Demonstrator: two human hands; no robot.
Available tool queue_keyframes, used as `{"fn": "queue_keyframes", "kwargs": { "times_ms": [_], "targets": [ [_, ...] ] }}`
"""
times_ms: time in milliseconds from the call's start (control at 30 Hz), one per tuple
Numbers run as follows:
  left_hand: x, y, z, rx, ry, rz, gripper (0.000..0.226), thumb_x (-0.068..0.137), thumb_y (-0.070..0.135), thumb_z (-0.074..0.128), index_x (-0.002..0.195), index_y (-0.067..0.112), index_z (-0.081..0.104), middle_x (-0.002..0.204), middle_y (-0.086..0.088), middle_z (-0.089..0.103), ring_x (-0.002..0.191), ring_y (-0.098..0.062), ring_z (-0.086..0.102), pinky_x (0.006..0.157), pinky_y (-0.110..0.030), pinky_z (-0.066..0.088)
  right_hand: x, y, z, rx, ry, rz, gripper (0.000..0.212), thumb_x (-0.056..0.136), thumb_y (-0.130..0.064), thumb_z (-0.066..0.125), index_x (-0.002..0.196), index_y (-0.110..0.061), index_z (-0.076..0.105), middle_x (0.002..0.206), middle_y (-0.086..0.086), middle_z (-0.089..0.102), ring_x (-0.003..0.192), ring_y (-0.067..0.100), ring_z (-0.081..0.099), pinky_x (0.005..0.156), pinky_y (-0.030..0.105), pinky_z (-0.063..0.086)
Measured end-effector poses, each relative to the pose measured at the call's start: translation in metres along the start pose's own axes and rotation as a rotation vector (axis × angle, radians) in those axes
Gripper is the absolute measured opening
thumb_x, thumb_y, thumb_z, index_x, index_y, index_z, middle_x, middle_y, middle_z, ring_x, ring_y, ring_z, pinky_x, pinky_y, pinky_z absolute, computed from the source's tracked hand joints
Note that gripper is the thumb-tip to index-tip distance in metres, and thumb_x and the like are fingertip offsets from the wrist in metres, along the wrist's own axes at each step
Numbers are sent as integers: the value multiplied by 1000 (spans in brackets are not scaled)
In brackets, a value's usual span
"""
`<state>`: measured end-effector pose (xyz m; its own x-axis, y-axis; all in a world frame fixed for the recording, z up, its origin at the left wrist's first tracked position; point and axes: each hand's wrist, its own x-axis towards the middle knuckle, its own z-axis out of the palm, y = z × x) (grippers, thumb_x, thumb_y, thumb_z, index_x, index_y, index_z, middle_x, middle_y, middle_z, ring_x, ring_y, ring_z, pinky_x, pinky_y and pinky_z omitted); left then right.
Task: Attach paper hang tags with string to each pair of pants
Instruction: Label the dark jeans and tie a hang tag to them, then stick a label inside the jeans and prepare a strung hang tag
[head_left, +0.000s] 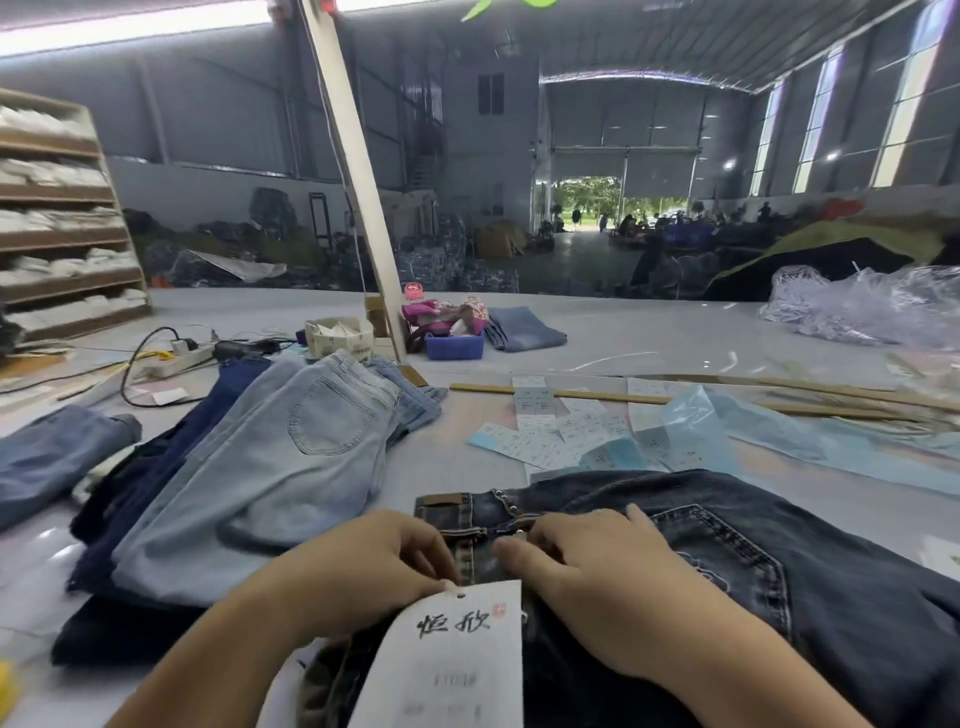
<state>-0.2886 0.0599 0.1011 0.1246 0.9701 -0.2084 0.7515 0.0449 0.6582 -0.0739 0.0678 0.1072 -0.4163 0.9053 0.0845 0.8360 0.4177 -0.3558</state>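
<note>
Our white hang tag (457, 654) lies at six o'clock on the dark jeans (779, 597), by the waistband. Our left hand (363, 566) pinches its top corner with curled fingers; our right hand (587, 566) presses half-closed on the waistband. Light jeans (270, 467) crowd ten o'clock; bare table (675, 332) opens toward one.
</note>
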Motion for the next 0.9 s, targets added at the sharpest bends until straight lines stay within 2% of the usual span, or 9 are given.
{"fn": "queue_keyframes", "kwargs": {
  "times_ms": [133, 267, 400, 467, 500, 567, 633, 767, 900],
  "targets": [
    [1, -3, 12, 185, 166, -23, 9, 81, 41, 65, 87, 36, 69, 78, 23, 68, 77, 9, 61, 71, -13, 45, -10, -3, 4, -147, -40, 6, 60, 88, -73, 13, 84, -28, 53, 101, -13, 57, 102, 12, 45, 94, 39, 30],
    [4, -9, 13, 324, -25, 77, 26, 86, 46, 62, 110, 36, 65, 110, 14, 65, 100, -4, 60, 93, -23, 47, -9, -11, 5, -294, -185, 30, 76, 81, -80, 11, 126, -33, 52, 137, -10, 47, 132, 13, 32, 106, 43, 24],
    [-1, -37, -45, -417, -439, 37, 45, 81, 21, 73, 125, 15, 62, 125, -4, 66, 108, -11, 62, 94, -25, 48, 0, -20, -23, -139, -240, 39, 55, 80, -85, 23, 82, -41, 55, 105, -14, 57, 101, 8, 52, 80, 31, 39],
    [11, -55, -59, -673, -300, -44, 37, 85, 10, 71, 120, 5, 63, 118, -12, 69, 101, -21, 65, 86, -32, 52, 8, -29, -36, -109, -244, 34, 58, 81, -85, 24, 80, -35, 53, 97, -13, 58, 89, 6, 53, 72, 28, 41],
    [24, -65, -57, -647, -79, -100, 26, 86, 10, 69, 111, 5, 65, 106, -11, 71, 91, -21, 65, 78, -33, 51, 15, -34, -40, -126, -242, 20, 61, 81, -85, 23, 83, -33, 54, 95, -12, 59, 87, 6, 54, 72, 29, 42],
    [53, -86, -44, -124, 379, -194, 15, 89, 27, 62, 96, 14, 63, 96, -5, 68, 84, -21, 62, 76, -30, 47, 30, -47, -44, -157, -231, -8, 65, 82, -84, 24, 91, -29, 56, 93, -8, 59, 84, 10, 54, 69, 32, 42],
    [72, -104, -32, 433, 602, -215, 32, 90, 48, 51, 110, 24, 59, 117, 1, 63, 106, -21, 61, 89, -32, 48, 47, -60, -42, -190, -225, -45, 63, 82, -83, 28, 99, -29, 56, 99, -5, 59, 86, 12, 52, 65, 32, 38],
    [102, -155, -36, 718, 524, -410, 72, 83, 55, 53, 143, 24, 29, 148, -4, 33, 135, -28, 34, 110, -41, 32, 84, -78, -26, -223, -272, -100, 62, 81, -81, 34, 107, -29, 55, 97, -3, 53, 88, 14, 47, 63, 28, 32],
    [128, -191, -56, 712, 470, -656, 120, 68, 81, 54, 155, 22, -4, 160, -14, 1, 144, -42, 9, 111, -58, 18, 118, -69, 4, -224, -376, -35, 63, 88, -73, 39, 125, -25, 54, 128, 2, 57, 111, 18, 53, 89, 35, 38]
  ]
}}
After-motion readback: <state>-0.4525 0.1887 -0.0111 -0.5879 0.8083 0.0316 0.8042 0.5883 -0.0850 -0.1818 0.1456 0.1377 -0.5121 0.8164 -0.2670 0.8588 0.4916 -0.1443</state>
